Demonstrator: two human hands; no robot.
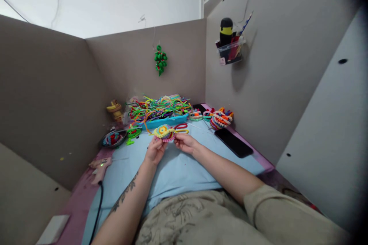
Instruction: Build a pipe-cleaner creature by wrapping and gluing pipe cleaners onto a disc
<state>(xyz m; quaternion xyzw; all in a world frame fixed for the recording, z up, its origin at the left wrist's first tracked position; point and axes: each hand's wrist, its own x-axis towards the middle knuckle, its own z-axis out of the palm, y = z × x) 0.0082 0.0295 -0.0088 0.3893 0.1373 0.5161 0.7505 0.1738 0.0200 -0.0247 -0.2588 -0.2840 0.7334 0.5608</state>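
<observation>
Both hands hold up a small round pipe-cleaner figure [164,131] with yellow, blue and pink coils, above the light blue cloth [184,164]. My left hand [155,151] is closed on its lower left side. My right hand [185,143] pinches its right edge, close to where red and yellow pipe-cleaner loops [181,126] stick out. The fingertips are partly hidden behind the figure. Just beyond it lies a blue tray [163,122] heaped with loose pipe cleaners [161,107] in many colours.
A pink glue gun [101,168] with a lit green light rests at left, its black cord running toward me. Near it are a dark bowl [105,144] and a green figure [133,131]. To the right lie a black phone [233,142] and striped figures [220,118]. Grey partitions [172,57] surround the desk.
</observation>
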